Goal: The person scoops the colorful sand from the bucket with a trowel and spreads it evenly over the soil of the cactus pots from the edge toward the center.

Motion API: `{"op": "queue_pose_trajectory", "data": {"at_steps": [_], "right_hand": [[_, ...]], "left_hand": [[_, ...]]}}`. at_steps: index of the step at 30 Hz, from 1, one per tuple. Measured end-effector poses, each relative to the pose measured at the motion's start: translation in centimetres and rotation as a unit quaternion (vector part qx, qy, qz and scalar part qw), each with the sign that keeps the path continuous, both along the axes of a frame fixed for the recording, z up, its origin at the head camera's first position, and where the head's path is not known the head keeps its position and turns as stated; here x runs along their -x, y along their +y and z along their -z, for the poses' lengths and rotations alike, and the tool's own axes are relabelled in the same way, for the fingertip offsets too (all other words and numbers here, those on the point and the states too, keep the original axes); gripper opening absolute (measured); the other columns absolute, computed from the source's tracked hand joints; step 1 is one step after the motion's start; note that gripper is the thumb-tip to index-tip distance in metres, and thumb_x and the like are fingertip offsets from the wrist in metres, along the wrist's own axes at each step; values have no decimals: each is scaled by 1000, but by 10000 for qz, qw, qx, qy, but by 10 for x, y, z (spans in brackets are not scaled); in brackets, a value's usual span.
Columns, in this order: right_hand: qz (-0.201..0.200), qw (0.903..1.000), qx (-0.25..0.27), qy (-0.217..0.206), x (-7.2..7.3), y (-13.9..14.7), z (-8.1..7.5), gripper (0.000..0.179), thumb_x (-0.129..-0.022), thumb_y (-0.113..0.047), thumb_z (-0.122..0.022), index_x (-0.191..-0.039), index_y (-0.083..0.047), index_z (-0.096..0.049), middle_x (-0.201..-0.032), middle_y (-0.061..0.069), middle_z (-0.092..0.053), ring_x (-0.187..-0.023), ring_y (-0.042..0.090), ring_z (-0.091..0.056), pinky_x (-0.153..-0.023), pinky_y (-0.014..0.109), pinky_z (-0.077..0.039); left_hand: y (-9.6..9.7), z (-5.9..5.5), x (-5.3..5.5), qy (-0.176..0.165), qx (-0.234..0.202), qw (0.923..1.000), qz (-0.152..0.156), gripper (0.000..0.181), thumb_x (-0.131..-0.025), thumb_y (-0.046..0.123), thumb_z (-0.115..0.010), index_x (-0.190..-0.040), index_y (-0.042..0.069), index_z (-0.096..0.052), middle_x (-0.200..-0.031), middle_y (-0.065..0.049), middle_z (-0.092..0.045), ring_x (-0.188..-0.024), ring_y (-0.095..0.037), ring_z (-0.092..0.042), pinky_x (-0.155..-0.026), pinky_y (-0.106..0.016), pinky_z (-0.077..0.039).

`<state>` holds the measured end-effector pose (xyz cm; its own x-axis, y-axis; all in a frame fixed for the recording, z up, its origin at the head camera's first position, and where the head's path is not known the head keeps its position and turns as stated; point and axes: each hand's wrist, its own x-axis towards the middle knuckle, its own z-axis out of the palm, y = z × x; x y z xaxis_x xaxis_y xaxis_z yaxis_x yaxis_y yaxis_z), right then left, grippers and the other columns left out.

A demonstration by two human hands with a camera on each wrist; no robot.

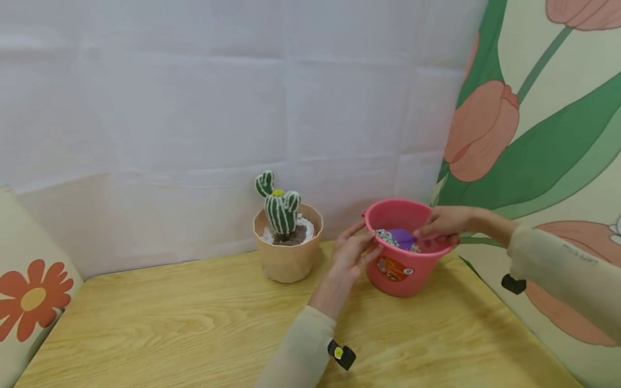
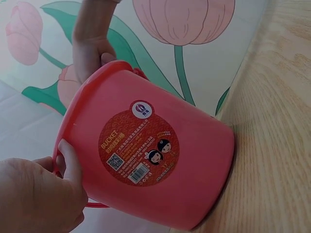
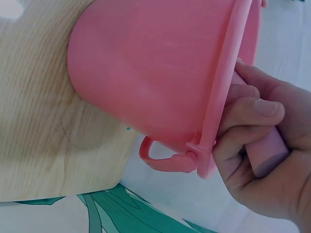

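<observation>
While the pink bucket (image 1: 421, 272) stands on the table (image 1: 194, 323) right of a potted cactus (image 1: 281, 213) in the head view, the left hand (image 1: 351, 249) is at its near-left rim and the right hand (image 1: 443, 223) reaches over the right side, touching a purple scoop (image 1: 401, 237) among multicoloured beads (image 1: 386, 237) inside. Seen from the left wrist, the left fingers pinch the rim, nearly closed, beside the round label (image 2: 140, 150). Seen from the right wrist, the right fingers curl round a pinkish handle (image 3: 266, 150), which runs between them and past the rim into the bucket.
</observation>
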<state>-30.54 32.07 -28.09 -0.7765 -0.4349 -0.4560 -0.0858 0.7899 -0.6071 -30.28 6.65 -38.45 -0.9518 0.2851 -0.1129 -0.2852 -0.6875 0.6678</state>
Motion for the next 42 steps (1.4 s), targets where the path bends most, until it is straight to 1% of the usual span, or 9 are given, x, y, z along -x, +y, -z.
{"op": "queue_pose_trajectory", "data": {"at_steps": [6, 14, 18, 26, 29, 32, 36, 39, 42], "right_hand": [[645, 9978, -156, 88, -8, 3, -1, 49, -104, -36, -60, -63, -10, -54, -53, 0, -45, -43, 9, -39, -46, 21, -39], [1306, 9912, 9, 233, -15, 4, 0, 47, -101, -39, -64, -65, -10, -56, -55, 0, -47, -45, 10, -41, -47, 22, -40], [1603, 9866, 258, 149, -20, 2, 1, 42, -102, -36, -63, -72, -8, -63, -58, 0, -50, -47, 8, -42, -48, 21, -42], [1843, 9806, 572, 352, -32, -7, -2, 41, -102, -36, -63, -78, -4, -72, -56, 0, -49, -43, 7, -33, -43, 20, -32], [1893, 9789, 629, 436, -36, -9, -2, 42, -102, -36, -63, -79, -3, -74, -55, 0, -48, -42, 7, -32, -43, 20, -33], [1921, 9778, 641, 534, -40, -7, -2, 43, -101, -40, -63, -82, -3, -73, -56, 0, -48, -43, 7, -33, -43, 20, -32], [1927, 9774, 608, 626, -44, -1, 0, 47, -100, -45, -63, -81, -4, -71, -56, 0, -49, -43, 7, -34, -42, 21, -30], [1944, 9772, 605, 610, -46, 3, 3, 48, -100, -47, -63, -77, -5, -69, -57, 0, -49, -44, 8, -34, -42, 21, -29], [1949, 9774, 605, 553, -50, 6, 4, 48, -100, -46, -63, -74, -6, -66, -57, 0, -48, -44, 8, -34, -42, 21, -28]], "left_hand": [[2, 2, -1, 14, -49, 10000, 30, 50, -90, -8, -68, -138, 3, -59, -125, -25, -65, -111, -33, -66, -87, -41, -58], [2, 1, -5, 129, 48, 9999, -22, 52, -89, -9, -68, -139, 1, -58, -124, -25, -64, -111, -33, -66, -86, -40, -58], [2, -1, -9, 194, 343, 9992, -63, 51, -91, -7, -66, -141, 2, -55, -120, -24, -65, -107, -33, -67, -84, -40, -59], [-3, -9, -17, 493, 1159, 9920, 42, 52, -98, 2, -61, -148, 6, -48, -114, -19, -67, -100, -30, -68, -83, -42, -59], [-6, -13, -23, 713, 1771, 9814, 182, 54, -99, 7, -62, -151, 9, -45, -106, -16, -68, -93, -27, -68, -86, -45, -58], [-10, -17, -31, 1067, 2443, 9634, 266, 55, -100, 12, -61, -152, 10, -43, -104, -14, -65, -92, -28, -66, -91, -48, -55], [-21, -23, -41, 1636, 3071, 9374, 149, 53, -99, 14, -61, -150, 7, -46, -111, -13, -60, -100, -33, -63, -93, -49, -53], [-33, -26, -48, 1980, 3358, 9209, 60, 52, -97, 15, -62, -147, 7, -51, -113, -13, -59, -102, -34, -63, -87, -43, -55], [-47, -27, -54, 2249, 3605, 9052, 26, 48, -97, 20, -64, -144, 11, -56, -114, -11, -61, -97, -29, -62, -74, -35, -53]]}}
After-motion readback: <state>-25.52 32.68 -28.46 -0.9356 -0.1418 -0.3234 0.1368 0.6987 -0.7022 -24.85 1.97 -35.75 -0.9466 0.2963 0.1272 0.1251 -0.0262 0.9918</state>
